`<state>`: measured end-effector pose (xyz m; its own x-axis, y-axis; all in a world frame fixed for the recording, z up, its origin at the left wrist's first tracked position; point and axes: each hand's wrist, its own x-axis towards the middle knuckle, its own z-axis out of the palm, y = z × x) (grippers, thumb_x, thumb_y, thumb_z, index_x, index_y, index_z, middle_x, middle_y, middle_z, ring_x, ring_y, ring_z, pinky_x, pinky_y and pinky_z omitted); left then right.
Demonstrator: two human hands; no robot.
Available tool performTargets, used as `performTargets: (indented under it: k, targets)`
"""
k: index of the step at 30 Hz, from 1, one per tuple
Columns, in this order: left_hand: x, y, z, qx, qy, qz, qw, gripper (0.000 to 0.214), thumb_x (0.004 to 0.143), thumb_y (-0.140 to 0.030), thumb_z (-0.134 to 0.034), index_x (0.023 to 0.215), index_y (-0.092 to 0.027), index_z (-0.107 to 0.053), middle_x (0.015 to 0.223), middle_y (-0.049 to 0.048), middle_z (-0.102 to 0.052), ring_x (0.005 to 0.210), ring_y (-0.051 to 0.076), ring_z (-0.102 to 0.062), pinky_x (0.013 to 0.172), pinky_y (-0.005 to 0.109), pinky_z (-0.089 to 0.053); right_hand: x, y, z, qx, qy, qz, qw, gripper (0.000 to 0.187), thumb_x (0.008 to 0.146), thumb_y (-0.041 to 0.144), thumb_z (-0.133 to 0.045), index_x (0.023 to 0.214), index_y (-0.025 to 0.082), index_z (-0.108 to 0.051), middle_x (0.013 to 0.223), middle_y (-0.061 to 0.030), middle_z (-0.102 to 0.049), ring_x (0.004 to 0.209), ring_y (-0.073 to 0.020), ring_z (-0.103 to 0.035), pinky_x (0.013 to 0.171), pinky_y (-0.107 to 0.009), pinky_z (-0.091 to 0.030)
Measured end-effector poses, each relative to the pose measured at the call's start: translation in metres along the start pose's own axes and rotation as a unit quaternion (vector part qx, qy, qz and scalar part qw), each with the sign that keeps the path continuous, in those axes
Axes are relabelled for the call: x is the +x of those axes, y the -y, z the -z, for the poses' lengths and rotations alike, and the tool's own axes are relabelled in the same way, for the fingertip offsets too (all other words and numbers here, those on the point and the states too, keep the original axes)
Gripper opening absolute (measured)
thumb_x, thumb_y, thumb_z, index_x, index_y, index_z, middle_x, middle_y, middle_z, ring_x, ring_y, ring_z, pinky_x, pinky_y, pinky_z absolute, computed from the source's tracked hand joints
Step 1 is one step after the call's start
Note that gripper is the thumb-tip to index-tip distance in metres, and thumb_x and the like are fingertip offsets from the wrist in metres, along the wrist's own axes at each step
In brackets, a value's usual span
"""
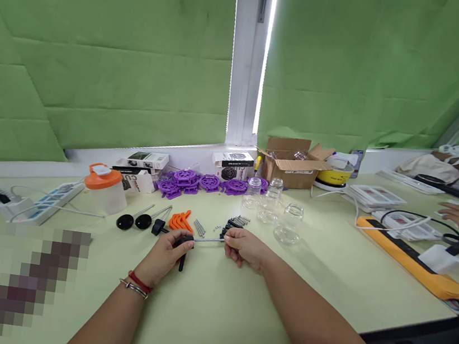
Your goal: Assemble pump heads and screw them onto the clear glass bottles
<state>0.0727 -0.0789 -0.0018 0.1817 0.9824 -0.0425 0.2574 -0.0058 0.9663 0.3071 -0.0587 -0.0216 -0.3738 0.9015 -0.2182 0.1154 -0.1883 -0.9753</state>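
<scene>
Pale table (203,309); left hand (169,247) clasps black piece (182,261); right hand (245,247) pinches rod (208,240), end hidden.

Bare hands (166,250); thin red band (139,282), silvery bangle (133,288) around left wrist (147,275); forearms (109,317) uncovered.

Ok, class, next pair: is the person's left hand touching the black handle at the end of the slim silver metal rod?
Touching. The head view shows the left hand with its thumb and fingers closed around the black handle.
</scene>
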Motion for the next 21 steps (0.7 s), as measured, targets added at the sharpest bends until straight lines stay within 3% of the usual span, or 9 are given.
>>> performTargets:
  k: [11,15,21]
  targets:
    - [0.0018,0.0015,-0.0008,-0.005,0.013,0.007,1.000,0.040,0.070,-0.050,-0.064,0.091,-0.016,-0.061,0.074,0.0005,-0.056,0.052,0.009,-0.045,0.045,0.021,-0.034,0.0047,-0.0046,0.0010,0.013,-0.002,0.001,1.000,0.021,0.084,0.030,-0.052,0.068,0.017,-0.049,0.059,0.0016,-0.057,0.040,-0.0056,-0.042,0.032,-0.016,-0.034]
    - [0.0000,-0.0021,-0.0028,0.009,0.003,-0.008,1.000,0.042,0.068,-0.050,-0.066,0.093,-0.017,-0.061,0.068,-0.0013,-0.054,0.051,0.010,-0.047,0.046,0.023,-0.036,0.0047,-0.0029,-0.0004,0.027,-0.017,-0.007,0.999,0.022,0.085,0.031,-0.051,0.068,0.017,-0.048,0.059,0.0011,-0.058,0.039,-0.0056,-0.042,0.032,-0.016,-0.033]
    - [-0.0024,-0.0039,-0.0023,0.044,0.003,-0.029,0.999,0.041,0.070,-0.049,-0.065,0.094,-0.015,-0.063,0.073,0.0033,-0.059,0.056,0.013,-0.051,0.050,0.025,-0.041,0.0045,-0.0013,-0.0022,0.033,-0.029,-0.014,0.999,0.018,0.086,0.028,-0.049,0.071,0.018,-0.048,0.058,0.0019,-0.057,0.037,-0.0059,-0.042,0.030,-0.016,-0.032]
